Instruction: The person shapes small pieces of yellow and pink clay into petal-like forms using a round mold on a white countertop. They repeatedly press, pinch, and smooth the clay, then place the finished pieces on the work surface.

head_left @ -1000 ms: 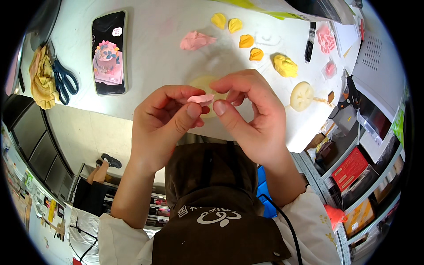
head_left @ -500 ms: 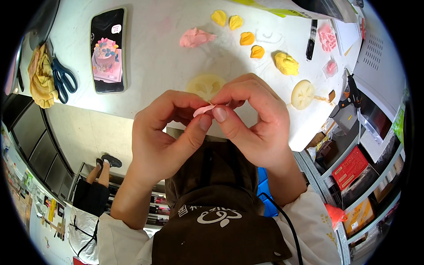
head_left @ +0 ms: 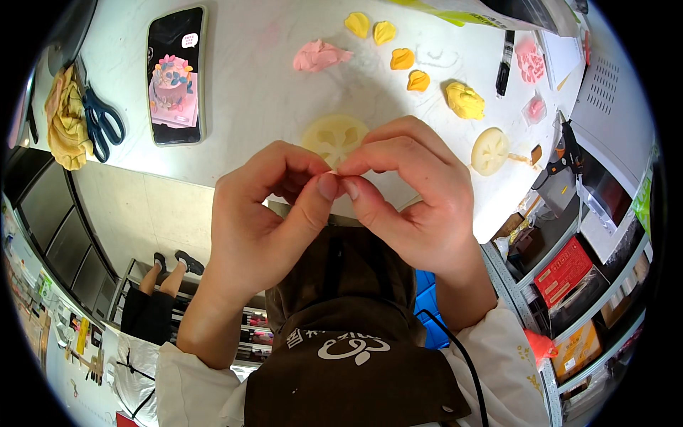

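At the table's front edge, my left hand (head_left: 267, 220) and my right hand (head_left: 416, 203) meet with fingertips pinched on a small pink piece (head_left: 336, 173), mostly hidden between them. Just behind them lies a pale round disc with petal-shaped markings (head_left: 324, 132); a second such disc (head_left: 489, 151) sits to the right. Farther back are a pink lump of soft material (head_left: 320, 57), a yellow lump (head_left: 464, 101) and several yellow petal shapes (head_left: 402, 58).
A phone showing a cake picture (head_left: 173, 85) lies left, beside scissors (head_left: 103, 124) and a yellow cloth (head_left: 67, 121). A pen (head_left: 504, 64) and glue gun (head_left: 565, 149) lie right. Another person's legs (head_left: 171, 281) show at lower left.
My fingertips have drawn together over the pink piece, covering most of it. My right hand has come in toward the left one and my left thumb has shifted slightly rightward.
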Demonstrator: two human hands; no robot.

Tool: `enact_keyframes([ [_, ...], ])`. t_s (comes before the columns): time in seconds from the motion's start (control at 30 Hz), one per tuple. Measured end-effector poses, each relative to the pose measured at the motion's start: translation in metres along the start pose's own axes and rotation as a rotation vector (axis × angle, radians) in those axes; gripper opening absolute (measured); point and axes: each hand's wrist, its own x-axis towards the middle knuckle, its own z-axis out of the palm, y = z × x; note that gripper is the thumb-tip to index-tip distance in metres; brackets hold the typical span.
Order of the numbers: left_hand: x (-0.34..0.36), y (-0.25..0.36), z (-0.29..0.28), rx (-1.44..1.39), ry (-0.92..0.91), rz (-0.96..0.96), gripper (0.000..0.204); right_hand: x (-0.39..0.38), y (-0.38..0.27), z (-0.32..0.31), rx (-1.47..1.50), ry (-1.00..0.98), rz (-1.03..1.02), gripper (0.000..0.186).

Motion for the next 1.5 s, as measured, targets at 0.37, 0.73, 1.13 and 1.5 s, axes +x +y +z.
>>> enact_keyframes([
  [0.37, 0.008, -0.015, -0.003, -0.328, -0.018, -0.23, 0.031, -0.011, 0.011, 0.003, 0.299, -0.048, 0.371, 0.015],
  [0.73, 0.016, -0.026, 0.001, -0.206, 0.023, -0.212, 0.035, 0.019, 0.044, 0.007, 0.31, 0.08, 0.519, 0.015],
  [1.13, 0.038, -0.022, 0.011, 0.607, 0.35, 0.267, 0.034, 0.011, 0.038, -0.008, -0.191, 0.185, 0.468, 0.023],
  [1.5, 0.087, -0.025, -0.008, 0.772, 0.207, 0.51, 0.037, -0.003, 0.024, 0.007, -0.039, 0.14, 0.461, 0.02],
])
